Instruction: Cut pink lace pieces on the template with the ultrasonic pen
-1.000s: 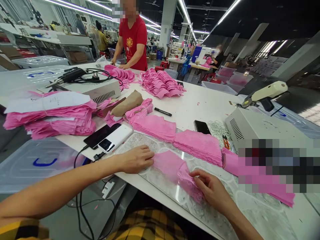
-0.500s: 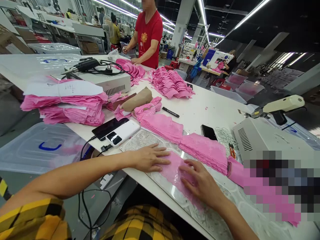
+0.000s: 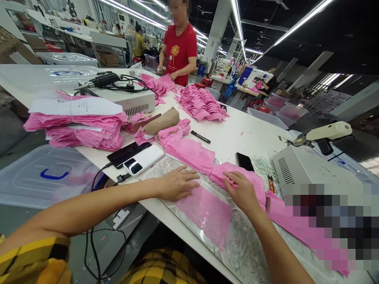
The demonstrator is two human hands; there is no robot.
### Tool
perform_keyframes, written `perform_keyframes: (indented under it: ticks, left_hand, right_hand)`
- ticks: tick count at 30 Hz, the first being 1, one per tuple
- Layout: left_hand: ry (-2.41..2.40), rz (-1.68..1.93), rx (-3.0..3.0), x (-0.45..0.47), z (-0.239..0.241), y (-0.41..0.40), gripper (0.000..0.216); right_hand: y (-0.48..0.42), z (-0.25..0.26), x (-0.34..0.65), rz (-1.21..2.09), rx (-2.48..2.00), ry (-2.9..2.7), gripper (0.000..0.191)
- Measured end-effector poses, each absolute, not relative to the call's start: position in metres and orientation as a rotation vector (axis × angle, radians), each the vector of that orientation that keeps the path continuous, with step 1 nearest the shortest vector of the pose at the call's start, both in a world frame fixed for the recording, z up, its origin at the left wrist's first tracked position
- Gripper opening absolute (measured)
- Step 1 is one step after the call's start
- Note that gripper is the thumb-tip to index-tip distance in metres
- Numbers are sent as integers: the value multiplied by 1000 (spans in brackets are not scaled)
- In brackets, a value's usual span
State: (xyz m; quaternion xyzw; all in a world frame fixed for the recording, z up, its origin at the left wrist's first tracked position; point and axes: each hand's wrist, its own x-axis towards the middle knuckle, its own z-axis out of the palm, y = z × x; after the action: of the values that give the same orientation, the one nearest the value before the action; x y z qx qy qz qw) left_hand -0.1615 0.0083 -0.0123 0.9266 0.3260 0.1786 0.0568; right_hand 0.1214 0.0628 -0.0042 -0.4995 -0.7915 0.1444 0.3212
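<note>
My left hand (image 3: pixel 179 183) lies flat with its fingers spread, fingertips on the upper left end of a thin pink fabric piece (image 3: pixel 209 215). That piece rests on a clear-covered, grey-patterned board (image 3: pixel 245 240) at the table's near edge. My right hand (image 3: pixel 242 193) is at a stack of pink fabric pieces (image 3: pixel 256 181) just beyond, fingers bent and apart, fingertips over its near left part. Whether they pinch the top layer I cannot see. Another pink stack (image 3: pixel 192 152) adjoins it on the left.
A white power bank (image 3: pixel 152 154) and a black phone (image 3: pixel 128 154) lie left, another phone (image 3: pixel 244 161) right. Tied pink bundles (image 3: pixel 85 132) stand at the left. A marker (image 3: pixel 200 137) and a machine box (image 3: pixel 314 169) are further off. A person in red (image 3: pixel 180 51) stands across the table.
My right hand has left the single pink piece and moved up to the stack. The single piece has shifted down and left, while my left hand stays at its upper end.
</note>
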Motion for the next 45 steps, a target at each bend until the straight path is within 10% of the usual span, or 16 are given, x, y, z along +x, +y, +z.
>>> perform_keyframes:
  ticks: [25, 45]
  left_hand:
    - [1187, 585, 2485, -79, -8, 116, 25]
    - [1580, 658, 2340, -25, 6, 80, 36]
  right_hand:
    - [94, -24, 115, 803, -1381, -1859, 47]
    - [102, 19, 119, 487, -1417, -1648, 36]
